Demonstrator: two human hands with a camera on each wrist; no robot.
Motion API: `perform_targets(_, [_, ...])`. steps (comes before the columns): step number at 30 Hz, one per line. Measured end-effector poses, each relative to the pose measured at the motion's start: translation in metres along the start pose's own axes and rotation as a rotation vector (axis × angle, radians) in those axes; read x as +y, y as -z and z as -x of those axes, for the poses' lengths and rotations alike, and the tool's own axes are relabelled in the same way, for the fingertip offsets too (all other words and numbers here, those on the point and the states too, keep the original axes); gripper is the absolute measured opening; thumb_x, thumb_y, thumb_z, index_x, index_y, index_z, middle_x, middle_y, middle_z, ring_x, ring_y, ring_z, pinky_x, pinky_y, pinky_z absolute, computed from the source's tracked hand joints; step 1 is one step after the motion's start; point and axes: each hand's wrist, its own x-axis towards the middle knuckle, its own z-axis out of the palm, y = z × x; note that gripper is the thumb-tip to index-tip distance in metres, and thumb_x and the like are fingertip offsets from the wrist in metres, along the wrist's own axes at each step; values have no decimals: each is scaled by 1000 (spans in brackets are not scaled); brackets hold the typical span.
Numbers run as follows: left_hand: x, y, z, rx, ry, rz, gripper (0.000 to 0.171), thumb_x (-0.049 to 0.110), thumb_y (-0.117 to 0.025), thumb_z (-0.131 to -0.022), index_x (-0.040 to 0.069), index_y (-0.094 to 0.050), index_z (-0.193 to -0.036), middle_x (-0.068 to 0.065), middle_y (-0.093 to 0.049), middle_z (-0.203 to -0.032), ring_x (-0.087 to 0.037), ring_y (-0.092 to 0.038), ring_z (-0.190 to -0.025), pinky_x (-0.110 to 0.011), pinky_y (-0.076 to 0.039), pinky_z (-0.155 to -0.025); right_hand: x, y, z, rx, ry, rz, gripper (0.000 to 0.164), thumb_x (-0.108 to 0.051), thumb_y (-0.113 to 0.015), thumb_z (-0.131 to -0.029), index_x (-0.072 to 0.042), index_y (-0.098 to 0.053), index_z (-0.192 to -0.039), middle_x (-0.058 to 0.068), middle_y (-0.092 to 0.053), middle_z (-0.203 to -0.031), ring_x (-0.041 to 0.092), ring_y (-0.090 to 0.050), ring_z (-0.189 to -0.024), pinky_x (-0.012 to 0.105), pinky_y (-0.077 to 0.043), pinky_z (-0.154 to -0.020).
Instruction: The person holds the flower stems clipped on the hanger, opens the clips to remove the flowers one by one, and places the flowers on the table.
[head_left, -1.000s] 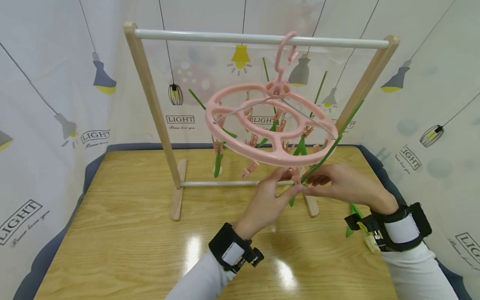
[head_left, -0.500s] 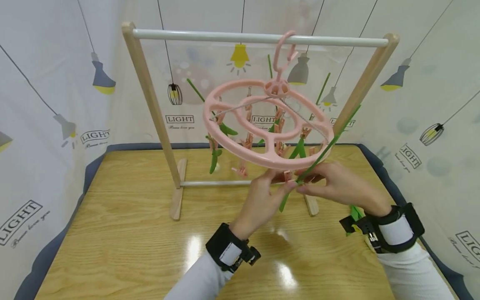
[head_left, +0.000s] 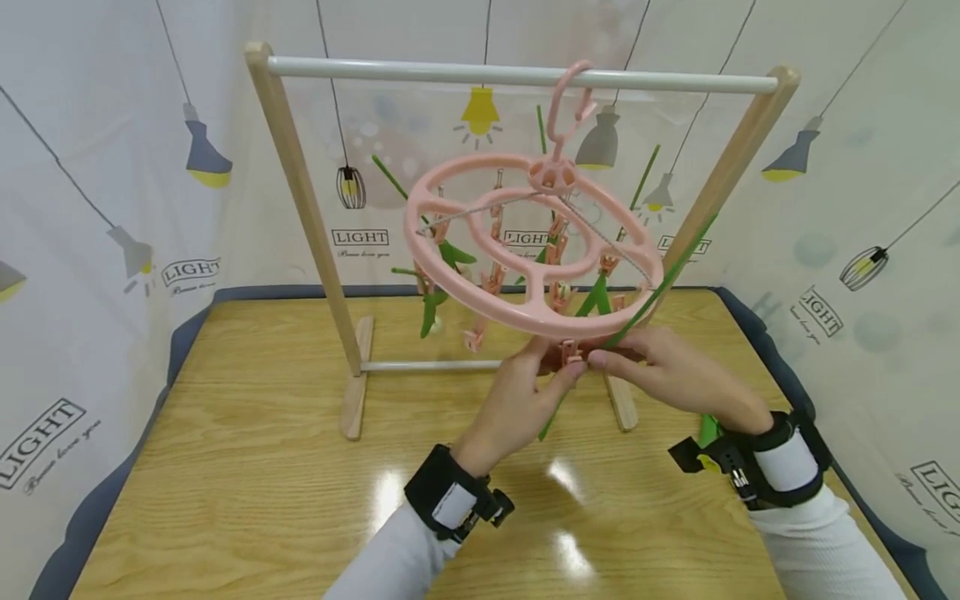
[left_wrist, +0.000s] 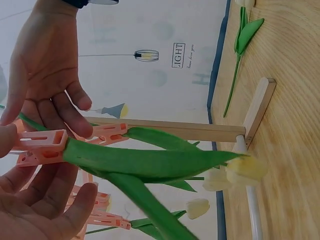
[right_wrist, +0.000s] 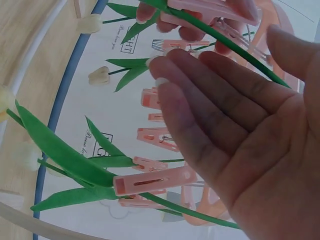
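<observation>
A pink round clip hanger (head_left: 532, 312) hangs by its hook from the rack, with several artificial white tulips clipped upside down below it. My left hand (head_left: 513, 404) pinches a pink clothespin (left_wrist: 42, 142) at the hanger's front right. That clothespin's jaws sit over the leaf and stem of a tulip (left_wrist: 145, 162). Its bloom points down and its green stem (head_left: 667, 283) slants up past the hanger's ring. Close beside the stem is my right hand (head_left: 678, 371), its fingers extended and relaxed and its palm showing in the right wrist view (right_wrist: 250, 135). Nothing is gripped in it.
The rack has a white top bar (head_left: 420, 72), wooden side posts (head_left: 303, 208) and a low white crossbar (head_left: 427, 367). Another tulip (left_wrist: 242, 40) lies on the wooden table (head_left: 247, 467), partly behind my right wrist in the head view. A lamp-print cloth (head_left: 862, 208) surrounds the table.
Both hands have shifted slightly left with the clothespin and tulip, and the hanger has swung a little left. The right fingers, earlier at the stem beside the clothespin, have loosened.
</observation>
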Motion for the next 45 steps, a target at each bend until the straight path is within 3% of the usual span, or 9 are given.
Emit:
perform_targets(4, [1, 0, 0, -10, 1, -23, 50, 33, -49, -104, 25, -34, -150, -6, -62, -126, -14, -63, -107, -24, -55, -87, 1, -2, 2, 60, -10, -17, 21, -20, -52, -104, -15, -68, -117, -2, -73, -105, 0, -64, -85, 20, -54, -75])
perform_targets(8, [2, 0, 0, 3, -5, -65, 51, 34, -50, -103, 26, -34, -151, -3, -62, -127, -14, -61, -109, -27, -53, -92, 3, -5, 2, 159, 29, -1, 16, -16, -61, -99, -18, -70, -111, -4, -73, -97, 2, -57, -70, 20, -49, -62])
perform_targets(15, [6, 0, -1, 78, -66, -75, 44, 26, -56, -101, 20, -48, -144, -5, -58, -137, -18, -59, -119, -33, -51, -100, 3, -11, 2, 272, 61, -62, 14, -7, -67, -93, -12, -74, -104, 3, -77, -95, -1, -66, -73, 17, -54, -62])
perform_targets(21, [6, -1, -3, 128, -119, -78, 35, 17, -60, -99, 12, -57, -133, -8, -66, -121, -19, -63, -114, -34, -54, -97, 2, -17, 3, 270, 35, -95, 16, -9, -66, -94, -13, -74, -107, 2, -77, -99, 2, -71, -87, 19, -57, -73])
perform_targets(28, [6, -1, -4, 111, -99, -41, 42, 25, -64, -97, 16, -55, -137, -6, -65, -124, -16, -64, -108, -30, -56, -93, 11, -27, 2, 272, 92, -146, 17, -1, -63, -94, -7, -71, -108, 7, -75, -100, 1, -69, -88, 20, -58, -73])
perform_targets(36, [7, 0, -4, 168, -69, -61, 39, 23, -70, -92, 13, -60, -128, -4, -71, -114, -16, -68, -104, -31, -56, -91, 15, -31, 2, 252, 83, -204, 21, -1, -59, -97, 0, -66, -117, 17, -72, -107, 0, -68, -92, 19, -58, -77])
perform_targets(40, [8, 0, -4, 184, -85, -80, 37, 21, -70, -91, 10, -60, -125, -6, -74, -108, -17, -70, -101, -28, -56, -90, 12, -33, 3, 294, 82, -202, 18, -1, -62, -94, -3, -68, -112, 11, -74, -102, 2, -68, -89, 20, -58, -75])
perform_targets(45, [9, 0, -4, 198, -105, -81, 33, 19, -70, -91, 5, -59, -119, -7, -73, -101, -19, -71, -97, -26, -56, -89, 9, -38, 4, 372, 87, -222, 17, 0, -62, -94, -3, -69, -110, -10, -73, -101, 2, -68, -89, 20, -57, -75])
